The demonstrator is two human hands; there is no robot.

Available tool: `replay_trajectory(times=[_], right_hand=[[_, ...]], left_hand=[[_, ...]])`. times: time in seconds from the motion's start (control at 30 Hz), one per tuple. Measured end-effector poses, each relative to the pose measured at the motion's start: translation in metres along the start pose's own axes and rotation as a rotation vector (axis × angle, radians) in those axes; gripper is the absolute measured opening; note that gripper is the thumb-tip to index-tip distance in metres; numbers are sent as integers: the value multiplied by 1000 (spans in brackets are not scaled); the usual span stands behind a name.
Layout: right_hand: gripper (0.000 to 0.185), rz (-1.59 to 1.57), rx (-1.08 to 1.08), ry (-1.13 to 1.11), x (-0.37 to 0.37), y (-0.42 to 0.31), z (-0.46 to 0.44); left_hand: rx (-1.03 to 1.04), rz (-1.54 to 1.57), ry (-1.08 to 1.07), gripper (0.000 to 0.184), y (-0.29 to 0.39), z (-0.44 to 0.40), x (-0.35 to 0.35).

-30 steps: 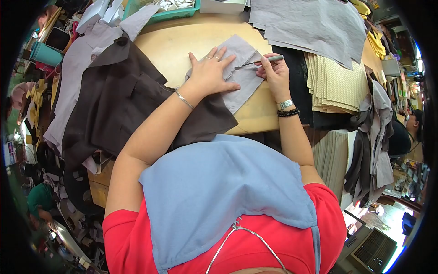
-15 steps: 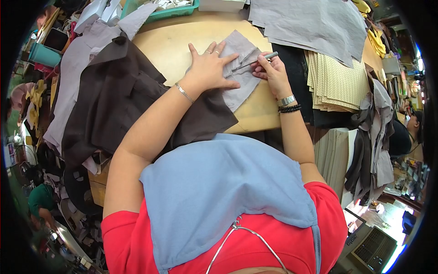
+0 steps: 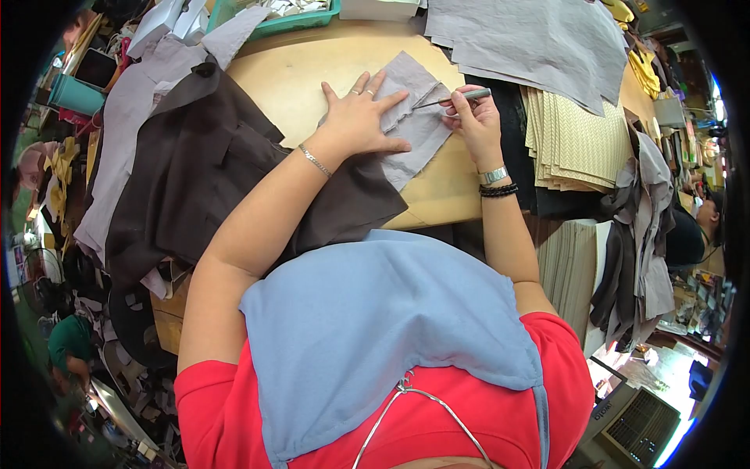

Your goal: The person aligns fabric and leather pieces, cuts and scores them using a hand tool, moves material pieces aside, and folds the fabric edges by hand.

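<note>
My left hand (image 3: 361, 117) lies with fingers spread on a piece of grey leather-like material (image 3: 419, 152), pressing its left side against the wooden work surface. My right hand (image 3: 475, 125) is closed round the grey handle of an awl (image 3: 469, 94), a slim tool with a thin dark shaft. The shaft points left over the grey piece, near a ragged edge or fold that crosses it; whether the tip touches is too small to tell. Dark brown material (image 3: 195, 172) lies under my left forearm and reaches towards the front edge.
A green tray (image 3: 312, 17) of small pale pieces stands at the back. Large grey sheets (image 3: 531, 47) and a stack of cream woven-textured sheets (image 3: 578, 141) lie on the right. The rounded wooden board (image 3: 273, 70) spans the middle. Another person (image 3: 70, 344) is at the lower left.
My right hand has moved slightly right and drawn the awl with it, away from my left hand. My left hand stays in place on the grey piece.
</note>
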State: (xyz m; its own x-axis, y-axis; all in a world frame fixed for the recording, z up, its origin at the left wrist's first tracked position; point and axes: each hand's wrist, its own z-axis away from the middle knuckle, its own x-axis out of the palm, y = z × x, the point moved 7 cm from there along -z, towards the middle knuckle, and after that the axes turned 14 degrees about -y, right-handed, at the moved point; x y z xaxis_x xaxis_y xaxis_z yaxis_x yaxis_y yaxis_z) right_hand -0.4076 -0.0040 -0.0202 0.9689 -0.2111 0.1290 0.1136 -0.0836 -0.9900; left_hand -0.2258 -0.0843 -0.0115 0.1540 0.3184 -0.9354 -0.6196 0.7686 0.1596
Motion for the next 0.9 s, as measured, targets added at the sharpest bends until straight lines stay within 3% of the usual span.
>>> replay_trajectory(times=[0.33, 0.43, 0.77, 0.9], right_hand=[[15, 9, -83, 35, 1, -5, 1], [16, 67, -141, 62, -5, -11, 1], [15, 95, -138, 86, -7, -14, -1], [15, 249, -185, 54, -5, -15, -1]], left_hand=[[19, 11, 39, 96, 1, 2, 0], [158, -152, 124, 89, 10, -1, -8], [65, 40, 42, 87, 9, -14, -4], [54, 48, 27, 88, 9, -13, -5]])
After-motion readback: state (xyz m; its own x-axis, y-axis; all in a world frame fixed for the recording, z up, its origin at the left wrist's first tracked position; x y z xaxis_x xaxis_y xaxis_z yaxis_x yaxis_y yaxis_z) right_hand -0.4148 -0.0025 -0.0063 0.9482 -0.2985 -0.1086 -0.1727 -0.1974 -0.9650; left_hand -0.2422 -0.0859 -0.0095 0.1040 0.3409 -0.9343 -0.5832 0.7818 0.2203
